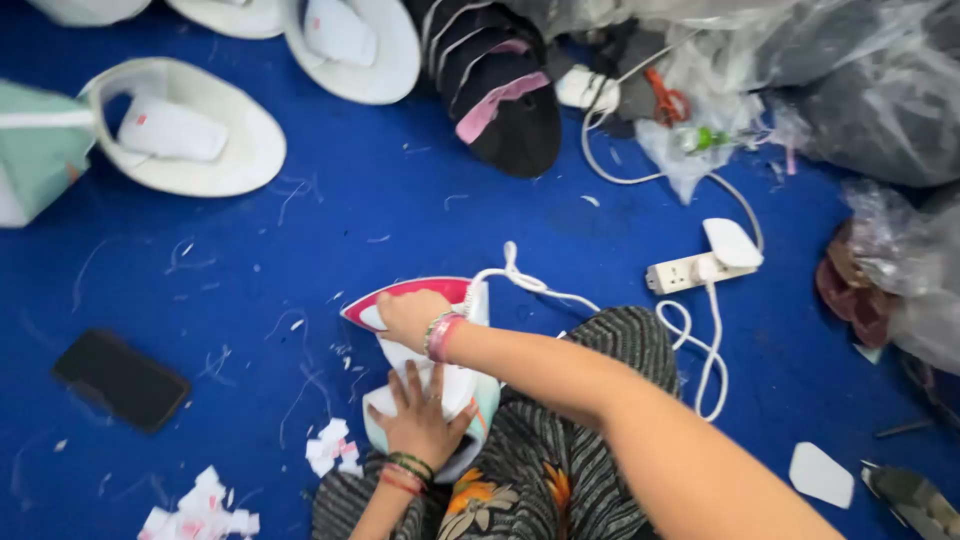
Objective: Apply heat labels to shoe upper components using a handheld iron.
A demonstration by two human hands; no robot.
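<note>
Counted on the blue floor (400, 200): one pink-and-white iron (400, 298); one dark phone (120, 380); one white power strip (690, 270); four white hats, nearest (200, 150); one stack of black caps (500, 90); two heaps of paper scraps (200, 512); one piece of pale fabric (460, 390)

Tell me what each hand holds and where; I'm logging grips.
The right hand grips the pink-and-white iron from above, at its handle. The left hand presses flat on the white cap piece, fingers spread.
</note>
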